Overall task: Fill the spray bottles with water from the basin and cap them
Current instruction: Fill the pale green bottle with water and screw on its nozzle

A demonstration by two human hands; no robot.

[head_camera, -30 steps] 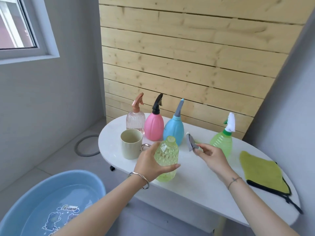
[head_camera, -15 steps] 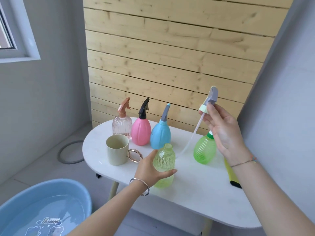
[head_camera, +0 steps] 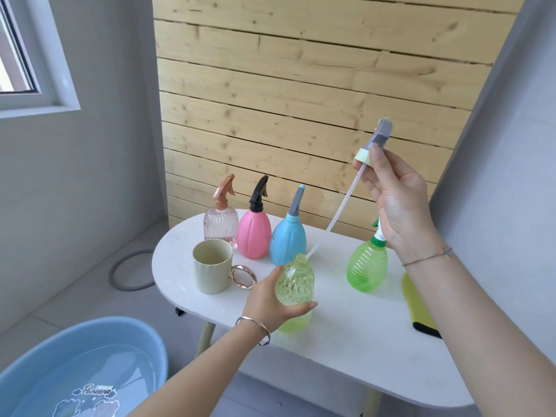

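"Yellow-green spray bottle: where does it stand?"

"Upright near the middle of a white oval table, with its mouth uncapped. Along the table's far edge, left to right, stand a clear pink ribbed bottle, a solid pink bottle and a blue bottle. They are close together, and each is capped with a trigger head. A green bottle stands apart at the right, capped too."

"And the room?"

"Pale wooden planks back the table, with grey walls on both sides and a window at the upper left. A cream mug with a gold ring handle stands just left of the open bottle. A yellow cloth with a black edge lies at the table's right end. On the floor at the near left sits a blue basin holding water, and farther off lies a grey hose loop."

"The hands?"

"The left hand wraps the open bottle's body from the left, thumb across its front, and the bottle's base is on the table. The right hand is raised well above the table, its fingers pinching a grey spray head at the pale green collar. The head's dip tube slants down to the left, with its tip at the open mouth. I cannot tell whether the tip is inside."
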